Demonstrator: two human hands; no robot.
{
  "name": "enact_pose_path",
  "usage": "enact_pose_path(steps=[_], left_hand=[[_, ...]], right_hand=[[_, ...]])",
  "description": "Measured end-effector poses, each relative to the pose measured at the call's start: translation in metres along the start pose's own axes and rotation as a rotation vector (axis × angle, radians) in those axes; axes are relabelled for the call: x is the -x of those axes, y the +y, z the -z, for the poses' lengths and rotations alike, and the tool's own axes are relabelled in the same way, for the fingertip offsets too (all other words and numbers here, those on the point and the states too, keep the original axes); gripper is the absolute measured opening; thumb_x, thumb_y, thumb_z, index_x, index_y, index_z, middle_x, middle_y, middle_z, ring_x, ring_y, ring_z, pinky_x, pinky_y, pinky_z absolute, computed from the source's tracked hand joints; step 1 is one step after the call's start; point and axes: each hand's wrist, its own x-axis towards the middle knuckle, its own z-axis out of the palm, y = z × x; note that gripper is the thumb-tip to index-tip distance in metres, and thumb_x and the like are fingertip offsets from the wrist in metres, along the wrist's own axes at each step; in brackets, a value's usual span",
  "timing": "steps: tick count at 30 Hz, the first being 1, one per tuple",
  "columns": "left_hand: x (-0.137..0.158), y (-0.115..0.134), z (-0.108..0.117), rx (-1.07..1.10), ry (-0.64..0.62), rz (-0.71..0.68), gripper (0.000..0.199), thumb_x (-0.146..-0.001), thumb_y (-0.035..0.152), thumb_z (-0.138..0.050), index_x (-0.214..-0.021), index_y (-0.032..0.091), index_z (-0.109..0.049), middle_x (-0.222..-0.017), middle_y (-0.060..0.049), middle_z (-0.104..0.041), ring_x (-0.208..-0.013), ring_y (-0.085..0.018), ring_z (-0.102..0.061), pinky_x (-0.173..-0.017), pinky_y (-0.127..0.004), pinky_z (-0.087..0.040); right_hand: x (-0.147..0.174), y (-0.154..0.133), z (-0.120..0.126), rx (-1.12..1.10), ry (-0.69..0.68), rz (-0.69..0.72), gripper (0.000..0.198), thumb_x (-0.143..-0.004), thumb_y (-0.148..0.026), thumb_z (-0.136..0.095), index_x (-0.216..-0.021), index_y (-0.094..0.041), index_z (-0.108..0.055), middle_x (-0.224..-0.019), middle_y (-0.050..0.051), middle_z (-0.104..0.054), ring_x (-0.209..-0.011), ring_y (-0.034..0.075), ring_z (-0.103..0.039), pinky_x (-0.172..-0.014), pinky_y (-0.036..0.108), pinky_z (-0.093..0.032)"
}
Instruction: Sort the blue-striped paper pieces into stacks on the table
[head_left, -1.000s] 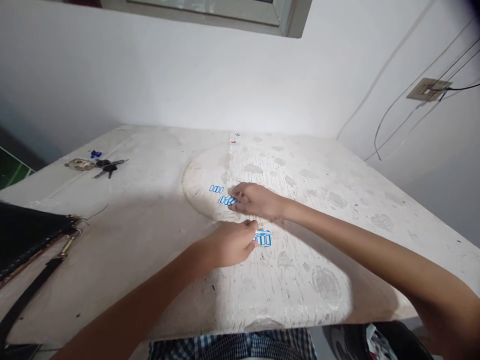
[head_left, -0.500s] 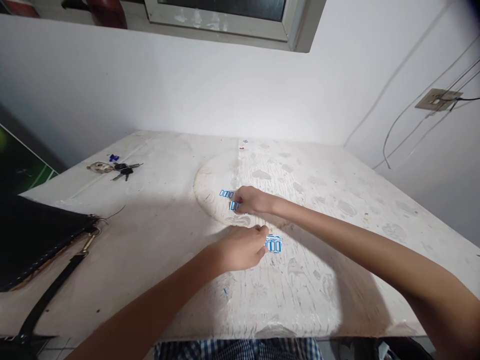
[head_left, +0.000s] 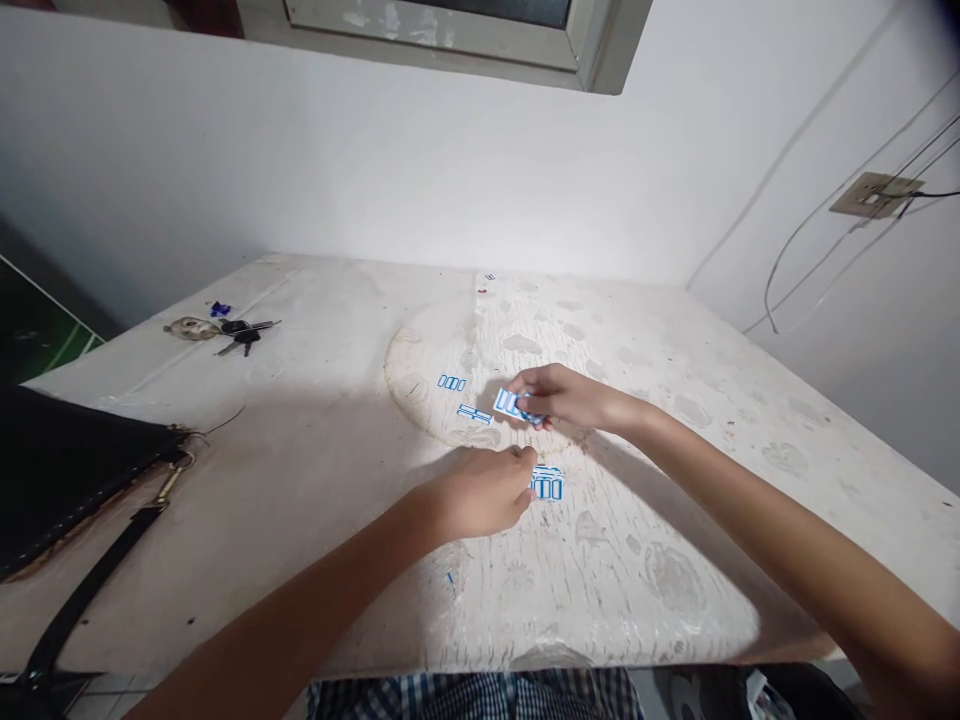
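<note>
My left hand (head_left: 484, 492) is low over the table, fingers closed on a small white piece with blue outlined rectangles (head_left: 547, 485). A little farther off, my right hand (head_left: 574, 400) pinches a similar white card-like piece with blue rectangles (head_left: 508, 403), tilted and apart from the tabletop. To its left lie a flat blue-marked strip (head_left: 474, 414) and a set of blue rectangles (head_left: 451, 382). Whether these are paper, stickers or thin plastic, I cannot tell.
Keys (head_left: 241, 336) with a fob and a small blue object (head_left: 220, 309) lie at the table's far left. A black bag (head_left: 82, 470) with a strap covers the left edge. Cables hang from a wall socket (head_left: 874, 195) on the right.
My right hand has moved right and toward me, bringing a blue-and-white piece with it. The flat strip now shows where that hand was. My left hand has barely moved.
</note>
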Motion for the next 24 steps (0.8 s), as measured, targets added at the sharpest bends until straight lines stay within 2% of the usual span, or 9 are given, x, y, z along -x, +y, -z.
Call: enact_pose_path(steps=[4, 8, 11, 15, 19, 24], left_hand=[[-0.003, -0.005, -0.003, 0.056, -0.011, -0.049, 0.029, -0.086, 0.032, -0.033, -0.106, 0.017, -0.047, -0.087, -0.007, -0.062, -0.073, -0.021, -0.059, -0.06, -0.03, -0.04], [-0.004, -0.009, -0.002, 0.148, -0.05, -0.025, 0.032, -0.081, 0.04, -0.042, -0.105, 0.018, -0.046, -0.081, -0.004, -0.061, -0.068, -0.019, -0.058, -0.055, -0.027, -0.038], [-0.003, -0.009, 0.001, 0.185, -0.067, -0.003, 0.042, -0.075, 0.047, -0.051, -0.104, 0.017, -0.045, -0.08, -0.004, -0.06, -0.068, -0.02, -0.057, -0.052, -0.026, -0.035], [-0.004, -0.008, 0.0, 0.178, -0.001, -0.053, 0.029, -0.083, 0.039, -0.041, -0.102, 0.017, -0.045, -0.081, -0.004, -0.059, -0.068, -0.018, -0.056, -0.054, -0.026, -0.035], [-0.006, -0.009, -0.006, 0.134, 0.039, -0.071, 0.021, -0.086, 0.029, -0.036, -0.1, 0.017, -0.047, -0.079, -0.003, -0.059, -0.067, -0.017, -0.056, -0.055, -0.026, -0.035], [-0.008, -0.008, -0.006, 0.175, 0.071, -0.079, 0.02, -0.085, 0.033, -0.039, -0.092, 0.018, -0.051, -0.075, -0.003, -0.057, -0.065, -0.018, -0.056, -0.053, -0.027, -0.033]], right_hand=[[0.043, 0.005, -0.002, 0.033, 0.012, 0.036, 0.016, -0.082, -0.025, -0.053, -0.088, -0.016, -0.064, -0.067, 0.0, -0.057, -0.055, 0.008, -0.047, -0.049, 0.022, -0.038], [0.067, 0.015, -0.021, 0.114, 0.034, 0.08, 0.014, -0.081, -0.021, -0.053, -0.09, -0.019, -0.064, -0.072, -0.001, -0.057, -0.057, 0.009, -0.045, -0.051, 0.023, -0.036], [0.072, 0.021, -0.038, 0.216, 0.115, 0.128, 0.013, -0.083, -0.016, -0.048, -0.09, -0.019, -0.059, -0.079, 0.001, -0.058, -0.062, 0.01, -0.046, -0.054, 0.023, -0.036], [0.077, 0.022, -0.045, 0.388, 0.175, 0.164, 0.023, -0.083, -0.013, -0.046, -0.104, -0.02, -0.05, -0.089, 0.003, -0.056, -0.07, 0.012, -0.049, -0.058, 0.024, -0.037], [0.082, 0.019, -0.038, 0.417, 0.16, 0.155, 0.023, -0.084, -0.017, -0.048, -0.107, -0.022, -0.046, -0.087, 0.003, -0.054, -0.072, 0.013, -0.049, -0.06, 0.024, -0.038], [0.075, 0.027, -0.042, 0.514, 0.088, 0.314, 0.019, -0.091, -0.024, -0.041, -0.109, -0.02, -0.045, -0.096, 0.005, -0.054, -0.072, 0.011, -0.051, -0.062, 0.023, -0.039]])
